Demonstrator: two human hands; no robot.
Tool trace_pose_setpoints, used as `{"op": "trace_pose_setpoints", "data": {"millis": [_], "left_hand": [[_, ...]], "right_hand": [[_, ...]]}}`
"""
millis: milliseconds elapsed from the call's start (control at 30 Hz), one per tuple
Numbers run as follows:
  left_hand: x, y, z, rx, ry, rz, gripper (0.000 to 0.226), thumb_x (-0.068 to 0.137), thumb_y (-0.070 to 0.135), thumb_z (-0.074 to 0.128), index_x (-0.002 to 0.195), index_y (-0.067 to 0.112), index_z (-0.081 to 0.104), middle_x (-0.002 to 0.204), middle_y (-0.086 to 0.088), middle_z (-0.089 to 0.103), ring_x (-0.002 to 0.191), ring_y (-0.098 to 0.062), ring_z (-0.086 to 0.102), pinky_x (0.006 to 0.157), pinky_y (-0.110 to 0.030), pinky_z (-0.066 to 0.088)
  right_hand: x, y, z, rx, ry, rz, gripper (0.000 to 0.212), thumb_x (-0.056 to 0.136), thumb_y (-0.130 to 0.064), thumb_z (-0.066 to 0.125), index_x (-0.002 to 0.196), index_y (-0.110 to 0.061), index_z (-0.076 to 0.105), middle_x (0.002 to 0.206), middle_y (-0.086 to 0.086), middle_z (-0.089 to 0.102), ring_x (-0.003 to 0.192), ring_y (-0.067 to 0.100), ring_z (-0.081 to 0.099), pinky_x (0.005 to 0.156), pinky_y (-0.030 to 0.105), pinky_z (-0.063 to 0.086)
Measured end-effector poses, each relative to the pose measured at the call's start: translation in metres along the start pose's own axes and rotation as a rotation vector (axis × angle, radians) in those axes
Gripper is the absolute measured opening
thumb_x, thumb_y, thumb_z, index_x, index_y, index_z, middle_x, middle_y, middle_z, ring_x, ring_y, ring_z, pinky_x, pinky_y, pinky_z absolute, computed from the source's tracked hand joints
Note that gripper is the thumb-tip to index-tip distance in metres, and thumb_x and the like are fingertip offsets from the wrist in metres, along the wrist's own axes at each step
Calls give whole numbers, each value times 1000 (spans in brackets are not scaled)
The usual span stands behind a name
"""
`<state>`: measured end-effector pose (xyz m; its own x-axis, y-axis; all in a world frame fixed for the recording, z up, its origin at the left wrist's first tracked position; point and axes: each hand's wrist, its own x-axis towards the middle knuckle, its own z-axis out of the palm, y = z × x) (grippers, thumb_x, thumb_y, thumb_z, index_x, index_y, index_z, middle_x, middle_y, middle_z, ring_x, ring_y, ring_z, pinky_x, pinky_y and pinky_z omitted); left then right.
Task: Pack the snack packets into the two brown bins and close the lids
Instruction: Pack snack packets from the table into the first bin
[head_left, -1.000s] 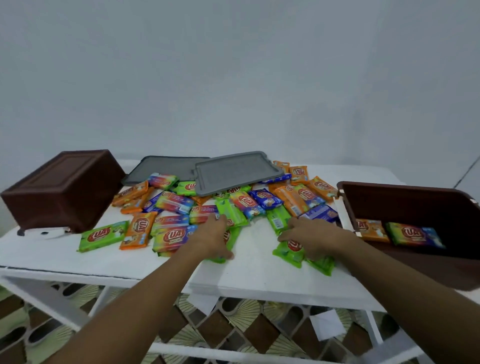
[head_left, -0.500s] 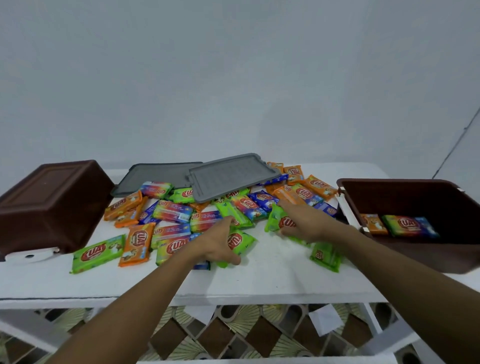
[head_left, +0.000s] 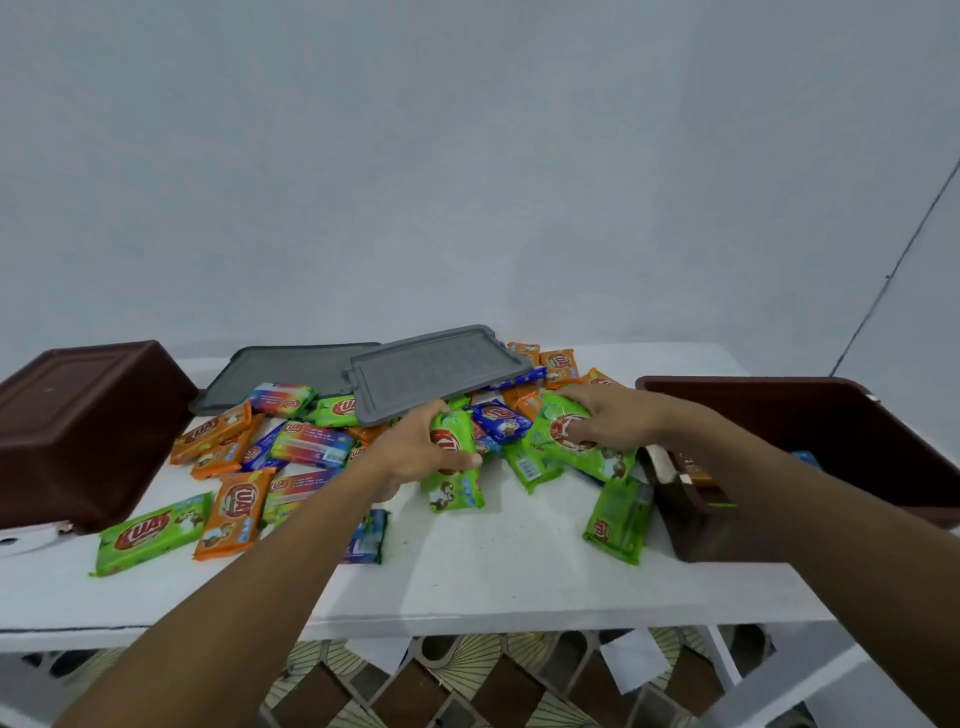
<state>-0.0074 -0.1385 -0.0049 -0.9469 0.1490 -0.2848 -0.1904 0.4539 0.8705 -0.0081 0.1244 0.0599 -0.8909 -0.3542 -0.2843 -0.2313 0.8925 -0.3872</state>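
Snack packets (head_left: 311, 447) in green, orange, blue and rainbow wrappers lie scattered over a white table (head_left: 493, 582) with a faintly speckled top. Nearest, beneath the table's white frame, a floor (head_left: 467, 691) of brown and pale fan-patterned tiles shows, with scraps of white paper (head_left: 634, 660) lying on it.

Toward the front edge, a lone green packet (head_left: 150, 535) lies flat at the left, just beside an orange packet (head_left: 234, 512). A stray green packet (head_left: 618, 519) lies close to the near corner of the right brown bin (head_left: 857, 431).

At mid-table the left hand (head_left: 415, 452) has its fingers curled round an upright green packet (head_left: 452, 441), whose lower end reaches down to the tabletop. The right hand (head_left: 608, 421) grips a second green packet (head_left: 576, 447) at the right edge of the pile.

The right brown bin stands open at the table's right end, and a few packets show inside it, mostly hidden by the forearm. The left brown bin (head_left: 88, 431) sits bottom-up at the left end.

Behind the pile lie the left grey lid (head_left: 280, 369) and the right grey lid (head_left: 436, 369), the right one overlapping the other and propped on packets. Farthest back rises a plain pale wall (head_left: 467, 182), with a thin dark line (head_left: 893, 270) slanting across its far right.
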Motion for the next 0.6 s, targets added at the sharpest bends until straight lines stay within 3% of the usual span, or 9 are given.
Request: {"op": "trace_pose_setpoints", "data": {"millis": [67, 133, 200, 300, 400, 500, 600], "left_hand": [[5, 16, 9, 0, 44, 54, 77, 54, 36, 92, 115, 10, 54, 104, -6, 68, 93, -21, 66, 69, -35, 53], [8, 36, 21, 102, 138, 187, 43, 65, 30, 88, 83, 12, 54, 78, -5, 59, 73, -18, 57, 64, -31, 43], [9, 58, 35, 242, 245, 300, 39, 69, 30, 86, 70, 14, 50, 67, -2, 52, 63, -19, 48, 60, -31, 38], [17, 93, 57, 215, 291, 406, 23, 76, 21, 81, 88, 14, 63, 82, 4, 67, 77, -13, 64, 74, -34, 54], [20, 128, 78, 84, 246, 395, 31, 82, 20, 76, 110, 23, 63, 107, -4, 62, 95, -18, 65, 81, -39, 58], [26, 157, 114, 12, 150, 394, 17, 87, 14, 71, 101, 19, 64, 97, -12, 66, 85, -25, 69, 74, -48, 58], [40, 169, 162, 215, 218, 510, 14, 81, 23, 73, 85, 26, 60, 85, -6, 67, 78, -24, 68, 67, -44, 57]], "right_hand": [[-9, 15, -15, 49, 26, 0, 60, 94, -26, 55, 149, -16, 32, 148, 6, 41, 124, 18, 47, 97, 30, 39], [-19, 36, -29, 157, 37, -9, 42, 92, -19, 58, 133, -17, 49, 122, 5, 59, 103, 24, 60, 84, 34, 47], [-31, 60, -42, 301, 59, 8, 24, 89, -13, 60, 111, -22, 57, 106, 14, 67, 85, 30, 65, 73, 40, 51], [-53, 101, -62, 424, 121, 46, 24, 88, -10, 60, 108, -22, 58, 97, 16, 69, 69, 23, 64, 62, 37, 51], [-69, 139, -82, 357, 159, 56, 19, 89, -10, 61, 101, -23, 57, 92, 7, 69, 68, 20, 66, 60, 31, 52], [-76, 180, -92, 75, 129, 65, 31, 86, -11, 63, 111, -27, 54, 103, 2, 66, 82, 20, 63, 69, 31, 49], [-74, 222, -82, -183, 150, 97, 48, 86, -14, 59, 129, -28, 41, 108, 4, 62, 89, 25, 57, 78, 35, 47]]}}
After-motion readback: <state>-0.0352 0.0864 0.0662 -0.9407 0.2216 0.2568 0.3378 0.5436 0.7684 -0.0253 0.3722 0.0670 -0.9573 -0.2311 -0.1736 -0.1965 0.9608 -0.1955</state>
